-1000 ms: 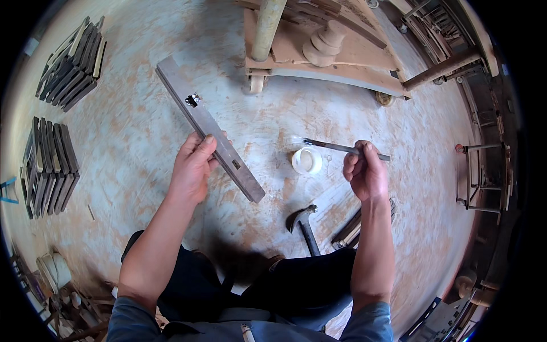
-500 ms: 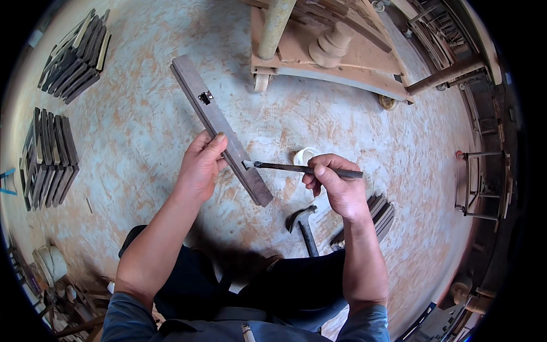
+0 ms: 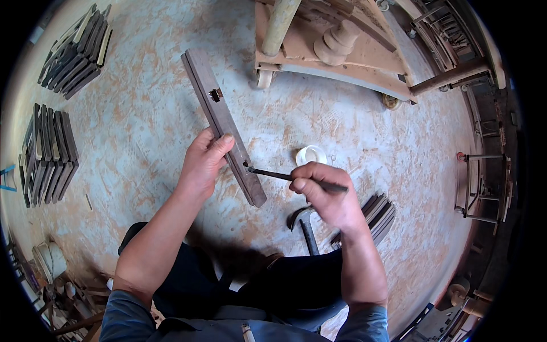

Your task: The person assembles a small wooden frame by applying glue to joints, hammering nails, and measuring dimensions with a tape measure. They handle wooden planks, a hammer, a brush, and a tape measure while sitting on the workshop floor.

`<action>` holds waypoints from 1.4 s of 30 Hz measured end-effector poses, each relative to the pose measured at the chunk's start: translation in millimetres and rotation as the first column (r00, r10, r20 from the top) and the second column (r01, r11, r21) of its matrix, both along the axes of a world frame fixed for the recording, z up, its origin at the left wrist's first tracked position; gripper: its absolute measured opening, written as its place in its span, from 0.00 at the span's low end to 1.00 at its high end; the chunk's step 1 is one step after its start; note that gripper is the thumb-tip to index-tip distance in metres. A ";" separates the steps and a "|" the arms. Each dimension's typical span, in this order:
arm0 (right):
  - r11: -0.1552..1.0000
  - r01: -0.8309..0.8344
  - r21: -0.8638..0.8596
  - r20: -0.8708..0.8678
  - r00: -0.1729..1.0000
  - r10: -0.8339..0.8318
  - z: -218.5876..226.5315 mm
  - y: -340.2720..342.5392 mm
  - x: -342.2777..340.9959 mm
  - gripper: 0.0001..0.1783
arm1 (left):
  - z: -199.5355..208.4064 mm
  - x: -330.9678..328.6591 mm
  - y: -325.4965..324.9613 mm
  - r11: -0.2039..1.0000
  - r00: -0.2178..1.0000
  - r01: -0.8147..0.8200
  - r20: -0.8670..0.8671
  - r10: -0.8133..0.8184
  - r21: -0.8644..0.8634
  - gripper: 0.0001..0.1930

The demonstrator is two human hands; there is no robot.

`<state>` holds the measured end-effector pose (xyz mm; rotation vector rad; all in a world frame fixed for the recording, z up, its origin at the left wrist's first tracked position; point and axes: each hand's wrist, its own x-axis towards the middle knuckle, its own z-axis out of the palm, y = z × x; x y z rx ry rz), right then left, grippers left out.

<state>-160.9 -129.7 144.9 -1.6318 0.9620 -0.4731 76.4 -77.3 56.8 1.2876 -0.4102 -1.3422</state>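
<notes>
Now brush [image 3: 285, 176] tip touching plank [image 3: 223, 126] slot, R hand [image 3: 325, 194].

Dark wooden bar [image 3: 223, 126] slanted on floor; thin tool [image 3: 272, 174] tip touching bar.

We find no labels, signs or screens in this view. The one item we can list that is at all like packaging is a small round white container [image 3: 311, 154], a shallow tub or lid seen from above, standing on the bare floor [image 3: 142, 131] just beyond the right hand [image 3: 326, 194]. Its rim is white and its inside pale; we cannot tell whether it carries any marking. A second pale, bucket-like vessel [image 3: 50, 257] stands at the lower left edge among clutter, too small and bent by the lens for us to describe further.
</notes>
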 end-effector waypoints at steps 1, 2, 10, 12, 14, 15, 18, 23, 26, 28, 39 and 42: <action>0.993 0.051 0.103 0.027 0.998 -0.054 -2.0 -2.1 -2.6 0.09 | -0.4 -0.8 -1.0 1.000 0.999 0.010 -0.040 -0.011 -0.023 0.16; 0.974 0.098 0.205 0.049 0.993 -0.110 -4.8 -5.9 -5.0 0.09 | -0.8 -1.5 -2.0 0.999 0.997 0.019 -0.079 -0.022 -0.046 0.16; 0.946 0.103 0.309 0.052 0.991 -0.125 -9.0 -13.6 -9.7 0.10 | -1.6 3.4 -4.8 0.993 0.987 0.040 -0.151 -0.056 -0.107 0.16; 0.962 0.085 0.258 0.064 0.992 -0.105 -9.4 -11.6 -6.0 0.10 | -2.1 2.7 -5.4 0.995 0.989 0.039 -0.142 -0.052 -0.094 0.16; 0.972 0.063 0.227 0.027 0.997 -0.071 -8.4 -12.1 -4.8 0.10 | -2.7 6.1 -4.7 0.997 0.991 0.042 -0.122 -0.050 -0.064 0.16; 0.976 0.051 0.211 0.008 0.999 -0.054 -8.6 -12.5 -4.3 0.10 | -2.8 7.5 -4.4 0.998 0.992 0.043 -0.112 -0.048 -0.048 0.16; 0.933 0.142 0.331 0.147 0.969 -0.199 -15.6 -18.7 -13.5 0.09 | -1.8 9.5 -4.6 0.998 0.988 0.034 -0.146 -0.041 -0.050 0.18; 0.900 0.155 0.408 0.188 0.950 -0.249 -19.5 -20.0 -14.1 0.10 | -3.2 9.3 -6.5 0.997 0.978 0.043 -0.202 -0.054 -0.060 0.19; 0.902 0.161 0.400 0.149 0.960 -0.237 -27.9 -26.6 -16.3 0.10 | -1.4 9.6 -7.2 0.997 0.972 0.049 -0.229 -0.061 -0.057 0.18; 0.911 0.171 0.376 0.154 0.958 -0.243 -28.1 -27.5 -19.9 0.11 | -0.8 10.4 -8.1 0.997 0.963 0.057 -0.261 -0.068 -0.050 0.17; 0.821 0.561 0.109 -0.067 0.828 -0.557 -64.1 -76.5 -78.3 0.17 | -33.4 24.6 -1.5 0.888 0.939 0.169 0.205 -0.277 0.427 0.18; 0.736 0.676 0.025 -0.245 0.718 -0.652 -114.3 -89.7 -108.6 0.20 | -79.2 18.0 18.1 0.790 0.666 0.209 0.508 -0.547 0.576 0.20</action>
